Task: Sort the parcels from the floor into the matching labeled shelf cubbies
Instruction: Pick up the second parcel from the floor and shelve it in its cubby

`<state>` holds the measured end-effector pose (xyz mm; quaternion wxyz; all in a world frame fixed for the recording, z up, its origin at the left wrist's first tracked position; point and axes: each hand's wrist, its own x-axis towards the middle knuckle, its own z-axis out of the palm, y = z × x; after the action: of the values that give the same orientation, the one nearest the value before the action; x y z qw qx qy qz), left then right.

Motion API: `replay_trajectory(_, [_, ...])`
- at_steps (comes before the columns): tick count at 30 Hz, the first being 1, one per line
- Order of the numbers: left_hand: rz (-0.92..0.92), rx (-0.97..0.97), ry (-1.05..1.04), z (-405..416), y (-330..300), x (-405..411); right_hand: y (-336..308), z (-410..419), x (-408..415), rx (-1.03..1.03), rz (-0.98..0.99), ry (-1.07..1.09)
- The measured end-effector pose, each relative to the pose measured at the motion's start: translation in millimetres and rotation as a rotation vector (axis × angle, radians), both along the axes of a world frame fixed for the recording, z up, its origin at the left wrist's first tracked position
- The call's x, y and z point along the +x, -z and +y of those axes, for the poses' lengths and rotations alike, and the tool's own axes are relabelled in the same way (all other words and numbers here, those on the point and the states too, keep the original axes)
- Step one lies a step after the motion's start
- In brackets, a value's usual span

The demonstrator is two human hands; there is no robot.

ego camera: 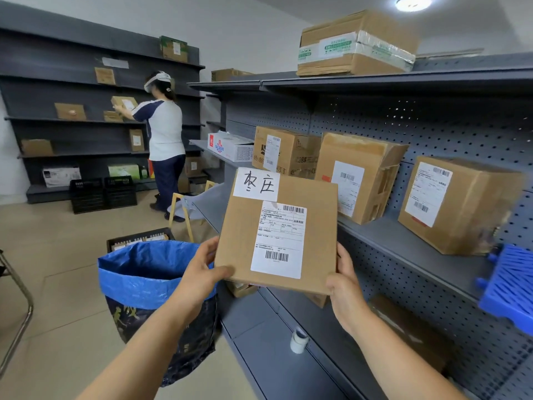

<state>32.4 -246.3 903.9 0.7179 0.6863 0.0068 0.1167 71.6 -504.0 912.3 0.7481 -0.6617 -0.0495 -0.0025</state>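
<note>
Grey metal shelves (pixel 403 82) line two walls of our sorting room, with another person (pixel 165 131) working at the far rack. We hold one flat parcel (pixel 278 235) upright before us, clear of the floor: our left hand (pixel 202 272) grasps its lower left corner, thumb on the front face, and our right hand (pixel 343 281) clasps the lower right edge, its fingers (pixel 344 255) curled behind. Above our fingers a handwritten tag (pixel 256 183) and a printed shipping label (pixel 279 241) face us. Below our left fingers stands an open blue sack (pixel 138 272). Beyond our right fingers, boxes (pixel 458 203) sit on the middle shelf. We judge this the reading step; next we need to match the tag to a cubby label, though no cubby labels are legible from here.
</note>
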Motion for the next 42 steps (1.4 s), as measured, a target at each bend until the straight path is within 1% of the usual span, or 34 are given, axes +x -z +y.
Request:
replay_trajectory(4, [-0.02,0.0,0.072,-12.5,-1.2,5.2,-6.3,-12.1,-14.1,-0.095,0.008,0.106])
replay_trajectory(9, [-0.01,0.011,0.196,-22.8,-3.0,16.9,-12.8,-19.9,-39.4,-0.13,0.004,0.266])
replay_trajectory(14, [-0.035,0.061,0.398,-30.4,-7.8,25.1,-19.3,-19.2,-83.0,-0.156,-0.007,0.458])
replay_trajectory(18, [-0.058,0.079,0.543,-38.2,-7.1,20.3,-10.1,-14.4,-123.2,-0.157,-0.054,0.605])
replay_trajectory(21, [-0.043,0.062,0.643,-46.1,-2.1,6.8,-0.6,-9.4,-159.3,-0.144,-0.045,0.717])
replay_trajectory(27, [-0.033,0.06,0.881,-79.4,19.4,-32.1,15.4,-6.4,-247.8,-0.165,0.014,0.914])
replay_trajectory(32, [-0.013,0.067,1.11,-127.0,30.7,-76.3,15.1,-11.8,-337.8,-0.165,0.059,1.091])
replay_trajectory(38, [0.027,0.095,1.304,-190.1,24.8,-158.1,9.2,-19.9,-447.3,-0.146,0.044,1.311])
replay_trajectory(40, [0.011,0.101,1.378,-207.3,17.1,-191.5,5.1,-21.2,-483.3,-0.106,0.014,1.371])
replay_trajectory(42, [0.001,0.094,1.447,-222.5,9.7,-227.8,4.7,-22.6,-521.7,-0.119,0.025,1.429])
